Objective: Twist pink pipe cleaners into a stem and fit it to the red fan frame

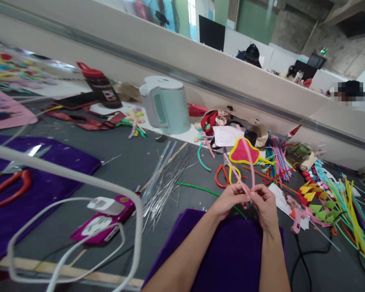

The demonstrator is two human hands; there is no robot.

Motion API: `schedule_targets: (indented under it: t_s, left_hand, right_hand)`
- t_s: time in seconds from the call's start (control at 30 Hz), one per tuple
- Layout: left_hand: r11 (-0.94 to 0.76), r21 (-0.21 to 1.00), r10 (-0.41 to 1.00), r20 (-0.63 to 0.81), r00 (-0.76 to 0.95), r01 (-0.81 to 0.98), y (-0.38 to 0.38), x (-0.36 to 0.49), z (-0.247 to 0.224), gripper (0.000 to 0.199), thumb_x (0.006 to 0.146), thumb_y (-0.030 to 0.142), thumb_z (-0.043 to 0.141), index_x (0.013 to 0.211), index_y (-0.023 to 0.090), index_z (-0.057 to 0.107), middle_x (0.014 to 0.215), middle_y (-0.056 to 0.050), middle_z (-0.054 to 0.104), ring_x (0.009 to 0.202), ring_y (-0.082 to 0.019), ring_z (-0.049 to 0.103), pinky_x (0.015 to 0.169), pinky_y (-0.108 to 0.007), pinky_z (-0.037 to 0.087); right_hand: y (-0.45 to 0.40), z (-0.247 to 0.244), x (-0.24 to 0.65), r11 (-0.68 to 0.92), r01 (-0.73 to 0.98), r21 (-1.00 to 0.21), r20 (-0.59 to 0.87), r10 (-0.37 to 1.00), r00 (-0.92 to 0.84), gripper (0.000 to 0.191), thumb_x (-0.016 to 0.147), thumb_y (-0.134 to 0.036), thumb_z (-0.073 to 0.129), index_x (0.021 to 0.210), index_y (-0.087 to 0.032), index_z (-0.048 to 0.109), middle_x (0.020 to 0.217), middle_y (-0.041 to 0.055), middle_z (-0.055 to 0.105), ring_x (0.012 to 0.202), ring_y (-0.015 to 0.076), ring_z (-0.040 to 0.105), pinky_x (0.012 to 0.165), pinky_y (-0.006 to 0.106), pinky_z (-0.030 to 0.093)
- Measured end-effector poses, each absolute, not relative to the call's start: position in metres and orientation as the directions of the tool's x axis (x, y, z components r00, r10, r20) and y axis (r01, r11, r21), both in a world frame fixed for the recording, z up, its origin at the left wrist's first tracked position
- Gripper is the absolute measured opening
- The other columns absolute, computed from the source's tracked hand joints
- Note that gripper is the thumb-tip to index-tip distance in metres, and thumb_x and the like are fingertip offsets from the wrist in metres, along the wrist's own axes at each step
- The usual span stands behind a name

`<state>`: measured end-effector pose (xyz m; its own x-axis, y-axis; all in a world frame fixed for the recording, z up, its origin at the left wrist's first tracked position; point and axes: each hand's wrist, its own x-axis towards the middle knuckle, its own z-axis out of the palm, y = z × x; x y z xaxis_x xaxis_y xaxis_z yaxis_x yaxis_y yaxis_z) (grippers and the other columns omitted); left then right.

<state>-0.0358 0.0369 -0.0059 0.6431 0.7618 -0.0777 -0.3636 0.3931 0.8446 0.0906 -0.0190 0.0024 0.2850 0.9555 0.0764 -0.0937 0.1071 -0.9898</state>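
Left hand (230, 199), right hand (265, 203), slender pink strands (251, 167) pinched between, V-shaped

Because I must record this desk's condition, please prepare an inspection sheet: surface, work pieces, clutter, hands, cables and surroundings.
Surface: dark grey desk; purple cloth at bottom centre.
Work pieces: pink strands, ends upward; joined or not, cannot tell.
Clutter: loose silvery wires, scissors, kettle.
Hands: left hand and right hand pinch the strands, close together.
Cables: white cable looping at front left; black cable at right.
Surroundings: white partition behind the desk, people beyond.
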Motion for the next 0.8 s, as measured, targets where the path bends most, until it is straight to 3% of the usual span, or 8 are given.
schedule_targets:
  t_s: [0.13, 0.3, 0.5, 0.8]
  left_hand:
    - [0.402, 0.797, 0.809, -0.078, 0.583, -0.452, 0.042, -0.041, -0.006, 0.022, 0.062, 0.025, 0.079, 0.071, 0.012, 0.063, 0.061, 0.002, 0.060, 0.048, -0.006, 0.052, 0.052, -0.022, 0.051]
    - [0.445, 0.667, 0.848, -0.100, 0.520, -0.597, 0.048, -0.046, -0.009, 0.025, 0.060, 0.023, 0.080, 0.074, 0.013, 0.062, 0.062, 0.002, 0.062, 0.048, -0.006, 0.054, 0.053, -0.021, 0.053]
    - [0.493, 0.563, 0.840, -0.109, 0.532, -0.663, 0.043, -0.038, -0.013, 0.025, 0.059, 0.019, 0.081, 0.072, 0.012, 0.061, 0.063, 0.001, 0.063, 0.050, -0.006, 0.056, 0.053, -0.018, 0.053]
    - [0.555, 0.489, 0.808, -0.125, 0.576, -0.672, 0.038, -0.032, -0.015, 0.026, 0.060, 0.020, 0.082, 0.075, 0.011, 0.063, 0.063, 0.000, 0.064, 0.051, -0.006, 0.058, 0.051, -0.016, 0.052]
  right_hand:
    - [-0.020, -0.001, 0.110, 0.192, -0.150, -0.970, 0.116, 0.905, 0.410, 0.023, 0.070, -0.034, 0.070, 0.076, -0.018, 0.054, 0.055, -0.0063, 0.052, 0.040, 0.0047, 0.036, 0.037, 0.017, 0.025]
    - [-0.023, 0.004, 0.120, 0.319, -0.147, -0.936, 0.195, 0.820, 0.539, 0.020, 0.072, -0.030, 0.070, 0.075, -0.019, 0.054, 0.062, -0.0031, 0.058, 0.045, 0.0063, 0.044, 0.039, 0.017, 0.029]
    - [-0.021, 0.000, 0.093, 0.270, 0.035, -0.962, 0.252, 0.836, 0.487, 0.016, 0.073, -0.030, 0.070, 0.080, -0.017, 0.063, 0.068, 0.0001, 0.064, 0.052, 0.0103, 0.052, 0.046, 0.021, 0.039]
    - [-0.016, -0.007, 0.073, 0.291, -0.163, -0.943, 0.187, 0.865, 0.466, 0.017, 0.070, -0.027, 0.073, 0.081, -0.017, 0.063, 0.068, -0.0019, 0.062, 0.050, 0.0083, 0.049, 0.046, 0.020, 0.038]
